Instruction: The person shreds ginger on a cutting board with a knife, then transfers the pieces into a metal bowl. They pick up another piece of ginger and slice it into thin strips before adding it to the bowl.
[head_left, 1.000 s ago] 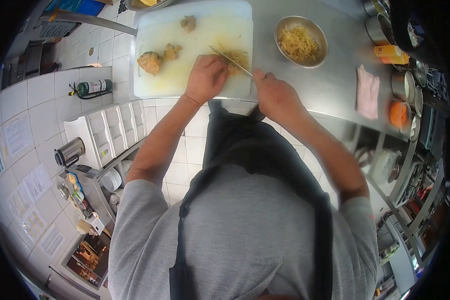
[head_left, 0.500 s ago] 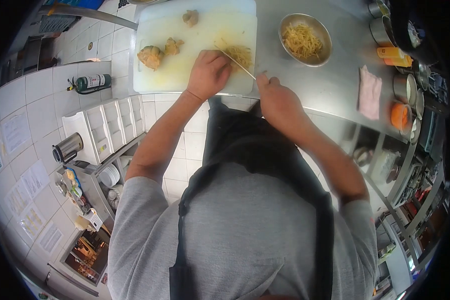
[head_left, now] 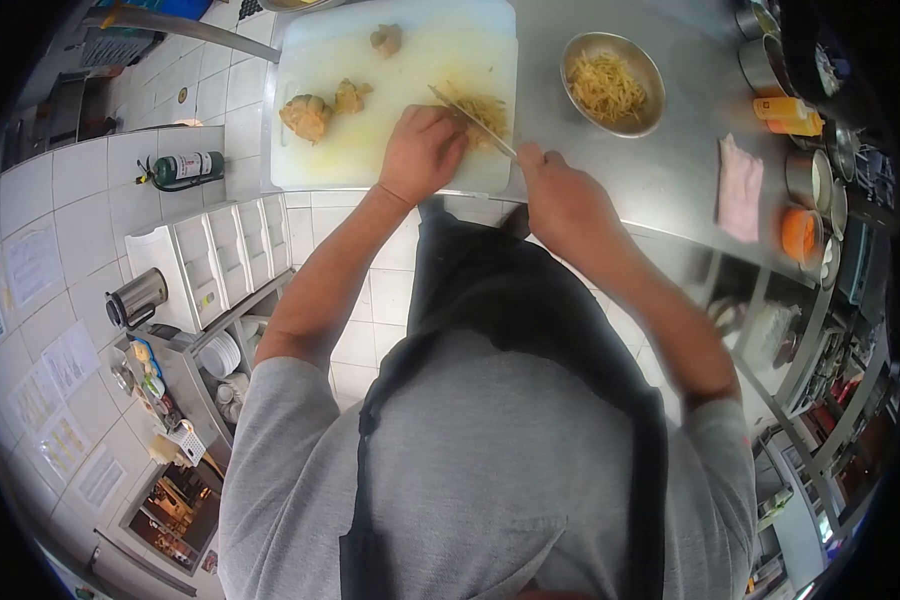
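Note:
My right hand [head_left: 565, 195] is closed round the handle of a kitchen knife [head_left: 478, 124], whose blade slants up and left across the cutting board [head_left: 350, 55]. Against the blade's left side, my left hand [head_left: 423, 150] rests on the board with fingers curled down; whatever is under them is hidden. A loose heap of thin yellowish strips [head_left: 485, 108] lies just beyond the blade. Farther left sit knobbly brown-yellow chunks: a large chunk [head_left: 306, 118], a smaller chunk [head_left: 350, 97] beside it and another chunk [head_left: 386, 40] near the far side.
A metal bowl [head_left: 653, 110] of similar strips stands on the steel counter [head_left: 670, 185], right of the board. Farther right are a folded pink cloth [head_left: 739, 190], a yellow bottle [head_left: 785, 113] and several metal containers [head_left: 808, 178]. A fire extinguisher [head_left: 185, 168] is by the tiled wall at left.
The knife blade has turned to show more of its flat side, and my right hand has shifted slightly right. My left hand stays curled in nearly the same place.

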`<state>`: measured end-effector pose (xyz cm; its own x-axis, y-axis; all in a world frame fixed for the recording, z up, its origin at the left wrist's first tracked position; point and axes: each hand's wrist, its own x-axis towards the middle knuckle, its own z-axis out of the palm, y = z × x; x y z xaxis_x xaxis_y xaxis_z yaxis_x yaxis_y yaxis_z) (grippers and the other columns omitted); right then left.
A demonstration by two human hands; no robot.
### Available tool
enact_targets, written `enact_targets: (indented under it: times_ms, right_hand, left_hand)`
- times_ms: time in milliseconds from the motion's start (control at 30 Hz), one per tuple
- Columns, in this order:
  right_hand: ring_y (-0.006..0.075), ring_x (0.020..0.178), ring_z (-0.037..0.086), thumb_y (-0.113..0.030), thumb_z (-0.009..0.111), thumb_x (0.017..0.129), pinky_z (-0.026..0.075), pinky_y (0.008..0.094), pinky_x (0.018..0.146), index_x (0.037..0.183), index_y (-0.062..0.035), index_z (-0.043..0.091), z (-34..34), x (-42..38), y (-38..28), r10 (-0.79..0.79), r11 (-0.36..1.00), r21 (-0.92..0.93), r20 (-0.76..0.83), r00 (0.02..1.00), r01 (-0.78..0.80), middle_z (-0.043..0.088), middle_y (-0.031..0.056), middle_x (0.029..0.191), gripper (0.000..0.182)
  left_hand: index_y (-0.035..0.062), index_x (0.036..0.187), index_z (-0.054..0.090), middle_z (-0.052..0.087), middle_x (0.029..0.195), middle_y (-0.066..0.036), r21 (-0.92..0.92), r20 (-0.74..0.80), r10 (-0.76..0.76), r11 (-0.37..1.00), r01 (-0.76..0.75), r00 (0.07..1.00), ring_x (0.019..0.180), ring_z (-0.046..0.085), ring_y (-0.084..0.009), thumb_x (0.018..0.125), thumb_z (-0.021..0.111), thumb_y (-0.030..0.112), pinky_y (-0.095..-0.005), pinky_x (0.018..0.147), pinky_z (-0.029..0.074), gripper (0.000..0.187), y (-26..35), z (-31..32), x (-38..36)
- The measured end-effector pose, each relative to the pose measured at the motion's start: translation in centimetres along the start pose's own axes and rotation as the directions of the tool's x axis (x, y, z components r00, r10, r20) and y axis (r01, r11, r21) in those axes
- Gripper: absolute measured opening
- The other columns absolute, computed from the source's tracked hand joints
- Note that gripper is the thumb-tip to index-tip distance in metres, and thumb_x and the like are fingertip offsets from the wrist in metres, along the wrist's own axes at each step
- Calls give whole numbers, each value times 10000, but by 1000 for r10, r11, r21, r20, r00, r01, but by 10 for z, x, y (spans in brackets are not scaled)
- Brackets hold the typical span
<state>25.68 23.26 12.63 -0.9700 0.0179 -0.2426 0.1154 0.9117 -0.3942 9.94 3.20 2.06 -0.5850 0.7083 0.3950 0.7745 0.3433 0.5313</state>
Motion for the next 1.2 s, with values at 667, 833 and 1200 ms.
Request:
enact_targets:
  times_ms: [667, 833, 1200]
  right_hand:
    - [443, 850, 777, -19, 577, 1012, 638, 541, 737, 1216, 20, 574, 16, 8, 3, -12, 1000, -5, -25, 1000, 12, 712, 281, 997, 207]
    - [478, 918, 759, 12, 607, 980, 622, 560, 808, 1254, 12, 546, 8, 5, -2, 22, 999, 31, 41, 999, -23, 700, 299, 1060, 280]
    - [472, 875, 773, -20, 551, 1016, 629, 561, 775, 1247, 33, 557, 21, 9, 4, 20, 1000, 14, 17, 1000, -20, 706, 317, 1033, 237]
  left_hand:
    - [107, 1037, 801, 752, 1105, -59, -33, -14, -11, 999, 11, 1000, 1078, 676, -345, 876, 823, 82, -451, 956, 577, 165, 0, 0, -4]
    - [107, 1029, 809, 761, 1092, -61, -16, -25, -24, 1000, 24, 999, 1072, 685, -336, 887, 833, 90, -438, 958, 580, 145, 1, 0, -5]
    - [93, 999, 801, 763, 1057, -69, -20, -34, -27, 999, 26, 999, 1038, 684, -335, 901, 854, 110, -442, 930, 578, 113, 0, 4, -5]
